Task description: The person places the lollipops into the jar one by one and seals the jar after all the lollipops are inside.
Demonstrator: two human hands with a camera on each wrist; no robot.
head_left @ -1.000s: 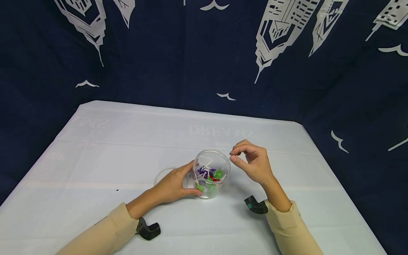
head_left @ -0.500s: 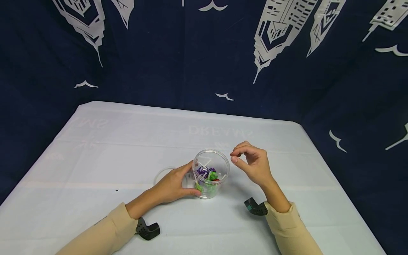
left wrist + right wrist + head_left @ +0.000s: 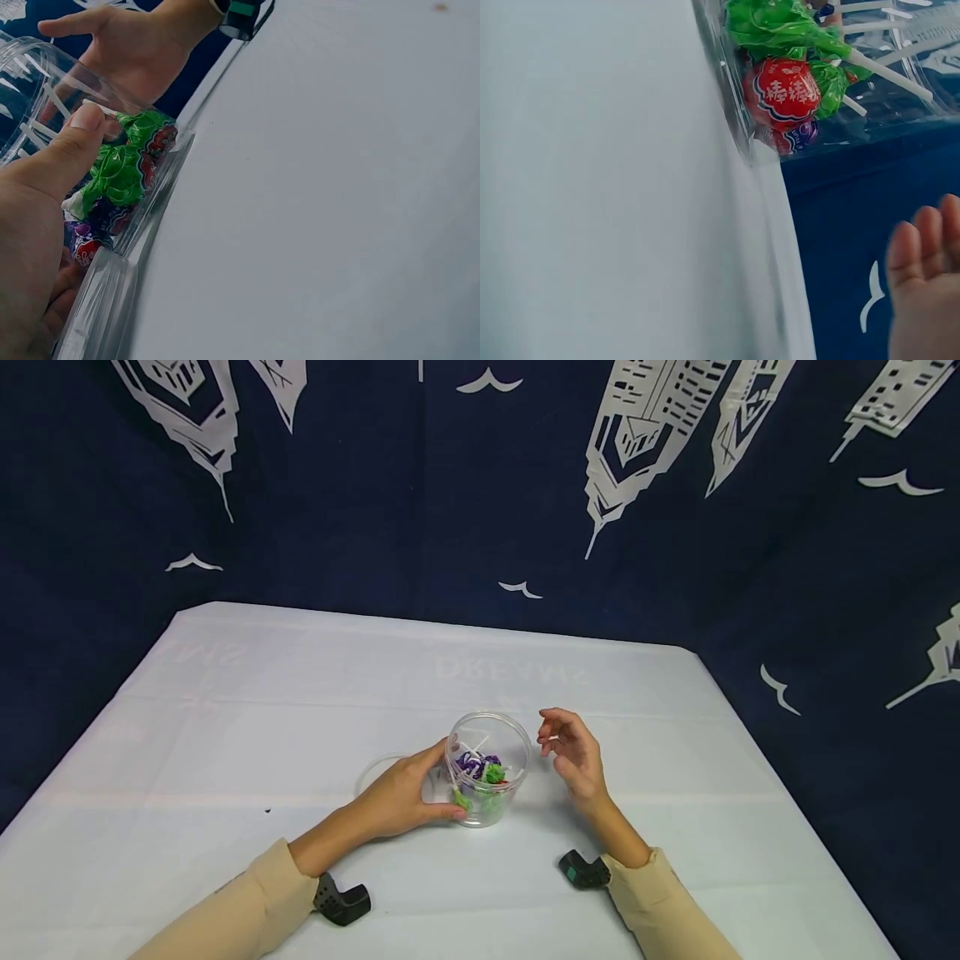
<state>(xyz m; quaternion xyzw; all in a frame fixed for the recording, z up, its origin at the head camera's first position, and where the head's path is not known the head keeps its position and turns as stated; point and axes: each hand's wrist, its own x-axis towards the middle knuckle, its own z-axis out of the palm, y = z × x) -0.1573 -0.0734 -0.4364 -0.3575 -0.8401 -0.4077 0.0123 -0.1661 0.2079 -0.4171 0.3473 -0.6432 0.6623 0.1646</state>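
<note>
A clear plastic cup point(image 3: 489, 806) stands on the white table in the head view, its open mouth facing up. Several wrapped lollipops point(image 3: 480, 768) lie inside, purple, green and red, with white sticks. My left hand point(image 3: 397, 797) grips the cup from its left side, thumb across the near wall. My right hand point(image 3: 576, 760) hovers just right of the rim, fingers loosely bent and holding nothing. In the right wrist view a red lollipop point(image 3: 785, 90) shows through the cup wall beside green wrappers. The left wrist view shows green lollipops point(image 3: 120, 172) near the cup's bottom.
A clear round lid point(image 3: 360, 783) lies on the table, partly hidden behind my left hand. The white cloth-covered table point(image 3: 262, 735) meets a dark blue curtain point(image 3: 360, 502) with white building prints at its far edge.
My right hand has turned and dropped slightly, its thumb and fingers loosening from a near pinch. Inside the cup the lollipops have shifted a little. My left hand keeps its grip on the cup.
</note>
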